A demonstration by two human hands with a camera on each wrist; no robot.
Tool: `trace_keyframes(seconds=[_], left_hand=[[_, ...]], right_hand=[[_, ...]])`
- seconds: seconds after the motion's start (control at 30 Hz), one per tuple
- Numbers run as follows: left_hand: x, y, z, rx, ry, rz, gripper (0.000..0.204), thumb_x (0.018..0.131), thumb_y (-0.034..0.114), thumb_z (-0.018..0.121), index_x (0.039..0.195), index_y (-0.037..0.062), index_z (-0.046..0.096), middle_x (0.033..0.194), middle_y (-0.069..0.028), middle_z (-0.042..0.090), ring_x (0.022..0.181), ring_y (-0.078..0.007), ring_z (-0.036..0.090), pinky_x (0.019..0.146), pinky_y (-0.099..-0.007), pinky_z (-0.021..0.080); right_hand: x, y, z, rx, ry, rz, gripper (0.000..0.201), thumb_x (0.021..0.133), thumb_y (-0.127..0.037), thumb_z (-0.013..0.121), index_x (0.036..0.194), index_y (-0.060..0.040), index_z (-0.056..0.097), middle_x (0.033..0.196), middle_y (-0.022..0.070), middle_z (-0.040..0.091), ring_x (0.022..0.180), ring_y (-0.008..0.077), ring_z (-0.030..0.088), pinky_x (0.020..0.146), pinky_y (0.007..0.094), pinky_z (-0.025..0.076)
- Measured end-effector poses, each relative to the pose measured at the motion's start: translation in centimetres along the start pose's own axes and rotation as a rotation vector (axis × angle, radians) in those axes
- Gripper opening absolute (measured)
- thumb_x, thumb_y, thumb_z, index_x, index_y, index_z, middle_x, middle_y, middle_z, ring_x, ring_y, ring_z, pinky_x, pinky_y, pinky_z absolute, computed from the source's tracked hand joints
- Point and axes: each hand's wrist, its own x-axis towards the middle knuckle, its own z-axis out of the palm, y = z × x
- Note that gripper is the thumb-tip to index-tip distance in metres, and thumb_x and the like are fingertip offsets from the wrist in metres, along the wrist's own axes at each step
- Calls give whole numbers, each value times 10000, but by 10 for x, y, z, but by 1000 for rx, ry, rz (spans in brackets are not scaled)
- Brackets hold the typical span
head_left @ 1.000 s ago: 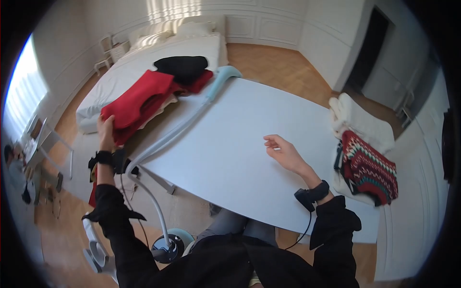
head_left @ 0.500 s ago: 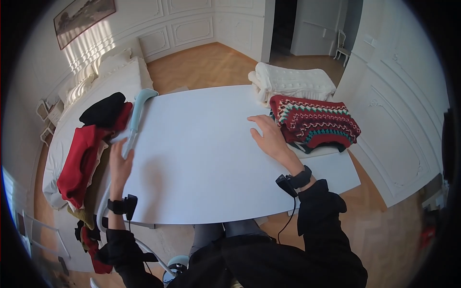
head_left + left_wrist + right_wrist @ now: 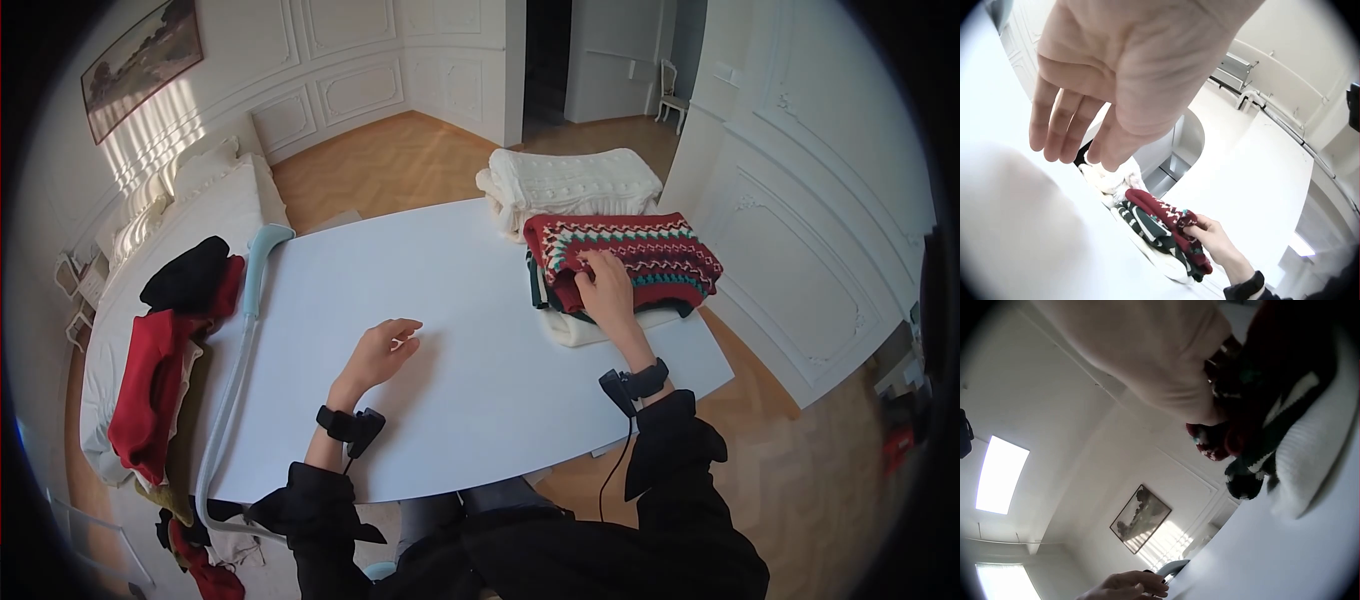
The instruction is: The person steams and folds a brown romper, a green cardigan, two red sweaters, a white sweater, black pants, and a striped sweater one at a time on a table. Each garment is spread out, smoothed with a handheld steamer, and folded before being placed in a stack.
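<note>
A folded red patterned sweater (image 3: 650, 262) lies on top of a stack at the right of the white table (image 3: 470, 400). My right hand (image 3: 606, 290) pinches its near left edge, thumb below and fingers on top, as the left wrist view shows. Beneath it are a dark green and white striped knit (image 3: 1154, 228) and a white knit (image 3: 575, 328). My left hand (image 3: 378, 352) hovers over the table's middle, holding nothing, its fingers loosely extended in the left wrist view.
Behind the stack sits a folded cream cable-knit (image 3: 575, 182). A pale blue steamer head (image 3: 262, 262) with its grey hose (image 3: 228, 400) runs along the table's left side. Red garments (image 3: 145, 385) and a black one (image 3: 188, 275) lie beyond that edge, beside the bed (image 3: 225, 200).
My left hand has let go of the red garment at left and moved right over the table. My right hand has moved right to the patterned sweater and taken hold of it. The view has turned right.
</note>
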Motion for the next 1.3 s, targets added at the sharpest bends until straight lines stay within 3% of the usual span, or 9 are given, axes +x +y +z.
trace_keyframes(seconds=[0.1, 0.27, 0.4, 0.53, 0.73, 0.8, 1.0, 1.13, 1.3], left_hand=[[1, -4, 5, 12, 67, 104, 323, 890, 145, 604, 1203, 66, 586, 1048, -137, 639, 933, -267, 617, 842, -360, 504], [-3, 22, 2, 33, 141, 140, 568, 853, 140, 646, 1370, 117, 413, 1258, -163, 513, 1103, -292, 540, 902, -381, 474], [-1, 23, 11, 63, 296, 364, 762, 813, 134, 685, 1445, 92, 263, 1372, -166, 398, 1227, -287, 445, 958, -387, 440], [-3, 6, 4, -316, 247, 282, 627, 807, 71, 665, 1345, 23, 347, 1309, -115, 448, 1148, -180, 488, 932, -327, 450], [-18, -11, -13, -493, 172, 218, 447, 818, 74, 648, 1222, 8, 470, 1131, -69, 568, 999, -123, 559, 836, -271, 482], [-13, -17, -21, -573, 327, 89, 332, 826, 100, 635, 1118, -17, 531, 1053, -61, 604, 936, -106, 579, 818, -262, 491], [-35, -33, -48, -790, 527, 90, 226, 912, 125, 543, 1075, -32, 551, 985, -70, 632, 875, -114, 606, 758, -263, 528], [-43, -50, -65, -605, 606, 60, 189, 968, 116, 464, 1096, -1, 539, 984, -50, 621, 884, -133, 624, 745, -267, 558], [-54, -44, -74, -892, 619, -52, 224, 961, 158, 482, 1085, -11, 561, 977, -53, 631, 844, -132, 625, 736, -265, 550]], right_hand=[[21, -20, 3, 89, 236, -3, 181, 781, -84, 590, 957, -43, 609, 879, 145, 578, 853, 354, 557, 767, 445, 456], [33, -100, 16, 385, 207, -78, 137, 783, -33, 579, 916, -44, 608, 858, 132, 596, 842, 340, 578, 743, 429, 470], [7, -179, 38, 750, 4, -167, 130, 793, -40, 586, 922, -41, 603, 838, 129, 583, 844, 338, 577, 755, 420, 471], [-22, -219, 59, 748, -234, -375, 245, 838, -123, 598, 1057, -17, 571, 958, 140, 576, 877, 319, 574, 777, 414, 471], [-28, -208, 40, 836, -560, -324, 424, 875, -224, 606, 1245, -36, 517, 1041, 143, 557, 973, 273, 551, 870, 371, 448], [-38, -196, 25, 794, -576, -412, 497, 872, -242, 615, 1306, -51, 465, 1145, 149, 518, 1074, 283, 502, 927, 360, 418], [-83, -136, -28, 328, -939, -626, 835, 744, -496, 679, 1405, -90, 372, 1418, 244, 286, 1367, 424, 153, 1101, 538, 137], [-106, -114, -33, 236, -904, -678, 916, 707, -604, 678, 1429, -141, 357, 1454, 237, 241, 1390, 414, 126, 1107, 562, 116], [-109, -110, -42, 169, -908, -742, 884, 649, -407, 793, 1403, -159, 403, 1451, 191, 280, 1389, 391, 178, 1109, 562, 151]])
